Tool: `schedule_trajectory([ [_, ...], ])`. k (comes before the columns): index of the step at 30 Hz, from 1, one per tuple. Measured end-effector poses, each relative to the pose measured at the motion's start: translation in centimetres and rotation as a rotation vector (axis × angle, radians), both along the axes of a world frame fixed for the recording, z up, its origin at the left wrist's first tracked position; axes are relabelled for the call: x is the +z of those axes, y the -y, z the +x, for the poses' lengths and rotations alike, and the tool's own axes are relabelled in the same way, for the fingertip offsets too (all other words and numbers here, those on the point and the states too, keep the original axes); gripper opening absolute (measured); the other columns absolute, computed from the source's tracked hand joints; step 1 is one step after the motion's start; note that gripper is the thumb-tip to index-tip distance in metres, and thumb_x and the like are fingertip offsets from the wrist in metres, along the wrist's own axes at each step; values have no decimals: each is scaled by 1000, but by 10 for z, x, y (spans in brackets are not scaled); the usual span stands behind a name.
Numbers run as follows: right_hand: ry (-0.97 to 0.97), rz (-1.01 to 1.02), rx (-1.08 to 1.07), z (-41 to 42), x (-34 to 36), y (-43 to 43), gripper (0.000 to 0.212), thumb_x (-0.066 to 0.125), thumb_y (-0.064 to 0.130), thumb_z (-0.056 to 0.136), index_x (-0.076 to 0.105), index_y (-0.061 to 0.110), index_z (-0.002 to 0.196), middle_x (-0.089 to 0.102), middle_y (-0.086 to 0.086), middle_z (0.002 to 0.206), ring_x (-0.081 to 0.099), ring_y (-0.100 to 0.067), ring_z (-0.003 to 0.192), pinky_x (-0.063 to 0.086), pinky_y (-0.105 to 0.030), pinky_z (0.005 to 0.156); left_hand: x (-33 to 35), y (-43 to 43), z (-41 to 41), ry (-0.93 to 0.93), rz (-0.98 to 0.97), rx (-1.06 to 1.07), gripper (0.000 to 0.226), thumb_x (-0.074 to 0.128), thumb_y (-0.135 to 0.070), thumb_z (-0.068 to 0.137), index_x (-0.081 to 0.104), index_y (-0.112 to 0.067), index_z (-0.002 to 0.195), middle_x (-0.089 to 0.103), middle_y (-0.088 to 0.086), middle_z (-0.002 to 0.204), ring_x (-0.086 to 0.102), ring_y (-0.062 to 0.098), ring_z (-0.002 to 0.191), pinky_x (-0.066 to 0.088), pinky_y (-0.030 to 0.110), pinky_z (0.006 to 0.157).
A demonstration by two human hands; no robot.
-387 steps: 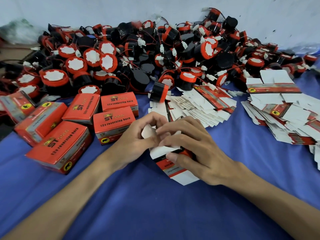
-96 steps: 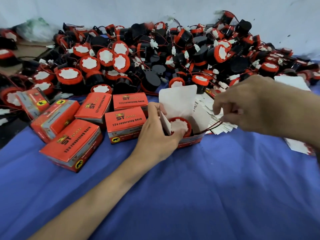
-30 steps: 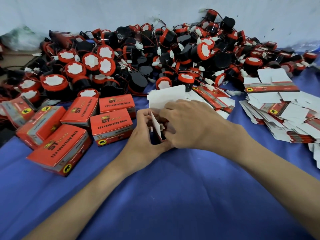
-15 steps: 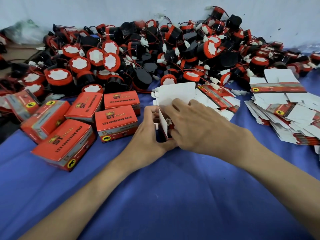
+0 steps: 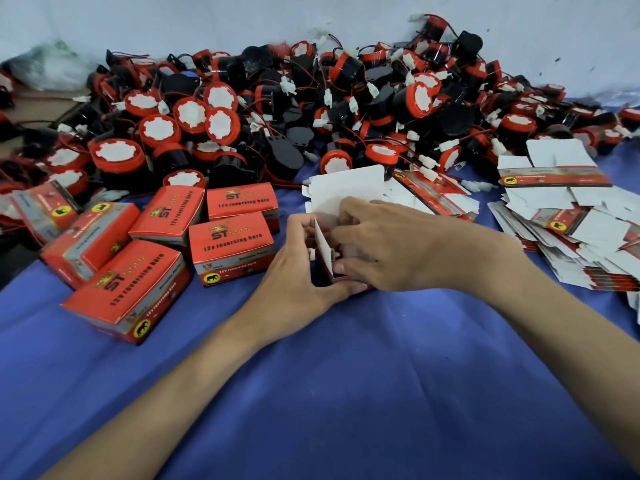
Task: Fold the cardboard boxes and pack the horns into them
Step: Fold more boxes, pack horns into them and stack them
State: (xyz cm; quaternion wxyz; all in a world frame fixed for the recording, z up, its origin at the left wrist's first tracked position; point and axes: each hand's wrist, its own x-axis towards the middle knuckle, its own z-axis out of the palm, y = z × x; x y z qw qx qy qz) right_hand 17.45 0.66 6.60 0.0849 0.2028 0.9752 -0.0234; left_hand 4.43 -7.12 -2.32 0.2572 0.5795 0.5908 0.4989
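An open cardboard box [image 5: 346, 188] stands on the blue cloth in the middle, its white lid flap upright at the back. My left hand [image 5: 298, 271] grips the box's left side and a white side flap. My right hand [image 5: 398, 247] covers the box's open top, its fingers curled down inside; the horn in the box is hidden under it. A big heap of black and red horns [image 5: 311, 109] with wires lies behind. Several closed red boxes [image 5: 232, 247] stand to the left.
Stacks of flat unfolded box blanks [image 5: 571, 220] lie at the right, with more [image 5: 433, 192] just behind the open box. The blue cloth [image 5: 346, 393] spreads in front of my arms. A pale wall rises behind the heap.
My right hand has come back from the right and now sits over the open box, pushing into it. My left hand keeps its hold on the box's left side.
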Motion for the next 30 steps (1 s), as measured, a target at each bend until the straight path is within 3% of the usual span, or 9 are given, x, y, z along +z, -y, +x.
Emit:
schedule_trajectory([
  [2,-21,-44,-3,-1,1,3,18,40,39,97,45,31,82,40,-3,110,37,-16,91,33,-28,84,0,0,0,-6,7,-1,68,87,-22,66,35,-32,108,57,-22,98,59,-5,93,47,11,80],
  [5,-38,-4,21,0,-2,4,26,33,28,102,58,20,100,48,-6,110,29,-19,102,28,-32,88,-1,0,0,-9,23,-7,67,87,-19,67,35,-32,108,58,-19,101,60,-3,93,47,12,82],
  [8,-68,60,32,-2,-10,6,37,24,22,104,60,13,101,55,1,104,18,-13,88,24,-29,82,0,0,0,-11,31,-14,67,86,-19,68,35,-34,108,58,-26,102,60,-3,95,47,10,81],
  [12,-38,25,-31,-4,-6,7,33,29,31,102,60,23,110,36,1,104,28,-14,89,33,-32,90,-1,0,-1,-20,38,-13,66,86,-16,68,35,-35,106,56,-33,101,59,-9,95,44,5,79],
  [14,-34,81,-53,-4,-4,7,32,31,34,101,61,26,109,40,2,106,38,-15,86,38,-33,79,-1,0,-1,-29,34,-15,67,86,-20,68,34,-36,106,53,-39,102,58,-10,96,44,6,79],
  [17,-57,188,-122,-4,-3,8,29,34,37,100,61,29,107,48,5,110,43,-17,82,26,-29,56,-1,-1,-1,-27,28,-13,68,87,-27,66,34,-37,108,54,-33,104,60,-3,97,49,16,85],
  [21,-104,229,-135,-2,-8,13,27,39,39,98,55,28,116,41,1,120,41,-17,105,28,-30,62,-2,0,-2,-25,32,-22,68,86,-27,67,34,-35,110,56,-24,104,61,2,96,51,21,85],
  [25,-112,172,-78,-1,-7,10,15,42,38,96,52,29,102,38,-1,119,37,-16,98,32,-31,68,-4,-1,-3,-32,37,-16,69,83,-35,64,34,-32,112,58,-16,106,59,3,98,50,23,85],
  [30,4,-29,45,2,5,-2,22,35,47,92,54,38,88,38,6,113,41,-12,104,34,-28,80,-4,-1,-3,-39,52,-15,68,87,-32,66,33,-40,108,49,-41,109,54,-8,103,44,9,85],
])
